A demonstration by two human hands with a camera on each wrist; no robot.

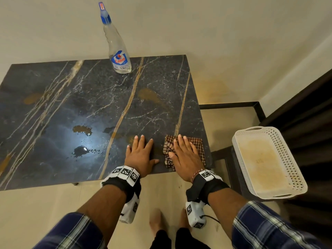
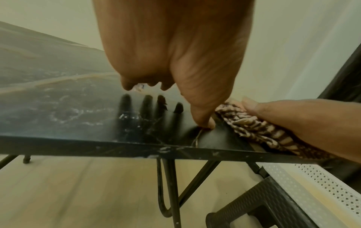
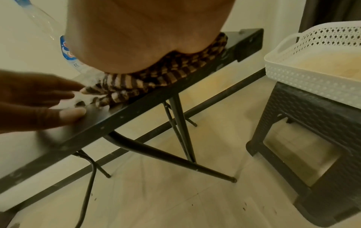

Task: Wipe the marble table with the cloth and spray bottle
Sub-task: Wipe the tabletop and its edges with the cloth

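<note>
The dark marble table [image 1: 71, 97] carries gold veins and several wet puddles [image 1: 81, 129] near its middle. A brown checked cloth [image 1: 196, 143] lies at the table's near right corner. My right hand [image 1: 185, 153] lies flat on the cloth [image 3: 156, 77] with fingers straight. My left hand [image 1: 141, 153] rests flat on bare marble just left of the cloth, fingers spread; its thumb touches the surface [image 2: 203, 121] next to the cloth [image 2: 254, 126]. A clear spray bottle [image 1: 117, 45] with a blue nozzle stands upright at the far edge.
A white perforated tray [image 1: 267, 162] sits on a dark woven stool [image 3: 312, 123] right of the table. The table [image 3: 136, 108] stands on thin black metal legs. Walls close in behind and to the right. My feet [image 1: 156, 221] are on the pale floor below.
</note>
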